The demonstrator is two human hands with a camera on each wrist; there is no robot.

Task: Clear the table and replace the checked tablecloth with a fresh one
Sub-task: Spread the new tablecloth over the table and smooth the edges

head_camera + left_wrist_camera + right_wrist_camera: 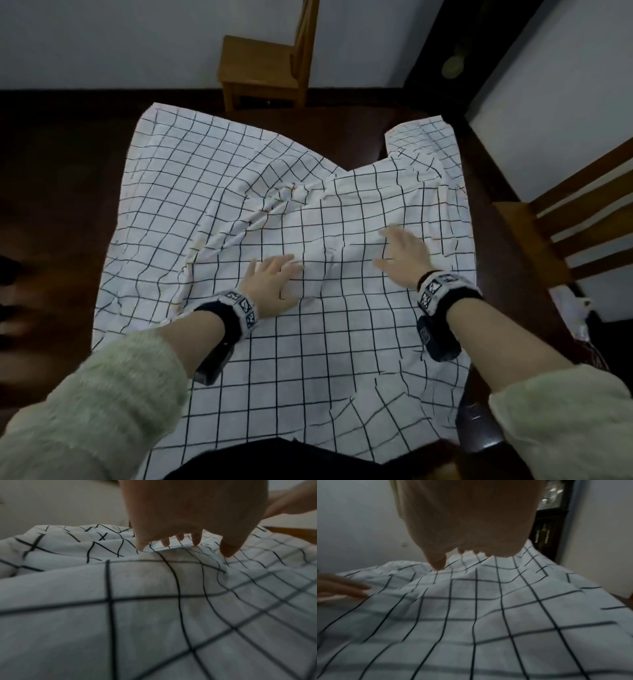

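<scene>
A white tablecloth with a black check (219, 192) lies rumpled over the dark wooden table (61, 192), its far edge folded back toward the middle so bare wood shows at the back. My left hand (274, 279) rests palm down on the cloth near the middle, fingers spread and straight. In the left wrist view the left hand's fingertips (195, 540) touch a raised fold of the tablecloth (137, 601). My right hand (402, 253) lies flat on the cloth a little to the right, fingers extended. The right wrist view shows the right hand (467, 553) over the tablecloth (471, 615).
A wooden chair (263, 68) stands beyond the far side of the table against the wall. Another wooden chair (575, 219) is at the right, with something pale lying on its seat (572, 308). A dark cabinet (546, 527) stands in the far right corner.
</scene>
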